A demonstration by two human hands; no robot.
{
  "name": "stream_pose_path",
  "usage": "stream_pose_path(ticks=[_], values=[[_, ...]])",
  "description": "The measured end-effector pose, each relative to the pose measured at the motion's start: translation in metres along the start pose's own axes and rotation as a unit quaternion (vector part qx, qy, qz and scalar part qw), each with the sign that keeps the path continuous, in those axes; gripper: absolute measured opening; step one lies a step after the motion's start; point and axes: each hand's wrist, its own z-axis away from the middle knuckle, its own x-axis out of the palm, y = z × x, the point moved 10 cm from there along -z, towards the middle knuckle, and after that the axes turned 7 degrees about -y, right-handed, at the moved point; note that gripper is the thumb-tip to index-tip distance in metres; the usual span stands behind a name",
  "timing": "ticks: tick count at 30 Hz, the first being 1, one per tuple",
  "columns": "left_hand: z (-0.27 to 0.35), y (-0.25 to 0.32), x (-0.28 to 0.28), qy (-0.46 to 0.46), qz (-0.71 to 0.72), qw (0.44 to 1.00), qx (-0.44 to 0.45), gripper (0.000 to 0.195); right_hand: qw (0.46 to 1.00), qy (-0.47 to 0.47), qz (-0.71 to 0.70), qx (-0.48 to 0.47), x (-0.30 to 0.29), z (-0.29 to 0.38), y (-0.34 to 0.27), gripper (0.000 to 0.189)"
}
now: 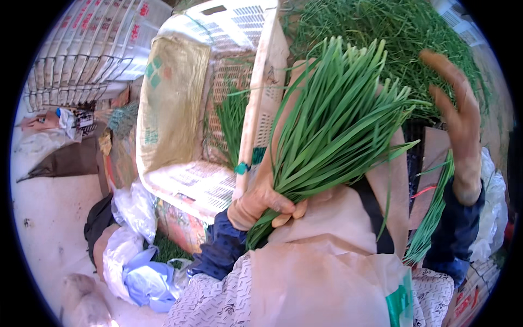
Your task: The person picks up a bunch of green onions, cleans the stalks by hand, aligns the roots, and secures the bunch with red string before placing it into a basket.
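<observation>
A thick bunch of long, flat green leaves, which look like garlic chives (331,135), fans out over my lap with its pale cut ends pointing away from me. My left hand (267,204) is closed around the narrow, leafy end of the bunch. Raised to the right of the bunch is my right hand (459,110), slightly blurred, with its fingers apart and nothing in them. Both hands look gloved. Beside my right forearm lies a smaller bundle of green leaves (433,216), near a red tie (424,191).
A white plastic crate (249,151), partly lined with a yellowish woven sack (175,98), stands left of the bunch with some leaves inside. Loose greens (367,24) are heaped beyond. Stacked white crates (98,41) are at upper left, plastic bags (135,212) at lower left.
</observation>
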Motion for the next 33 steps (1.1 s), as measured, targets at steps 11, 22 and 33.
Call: stream_pose_path(ticks=[11, 22, 33], values=[[-0.002, 0.004, 0.006, -0.039, -0.013, 0.999, 0.004, 0.082, 0.969, -0.089, 0.135, -0.188, 0.083, 0.0, -0.105, 0.036], [0.001, -0.019, -0.018, -0.096, 0.053, 0.993, -0.043, 0.067, 0.974, -0.037, -0.176, 0.14, 0.026, 0.072, 0.079, 0.039], [-0.004, -0.018, -0.005, -0.179, 0.245, 0.952, -0.027, 0.04, 0.916, 0.083, -0.303, 0.249, 0.052, 0.057, 0.107, 0.033]])
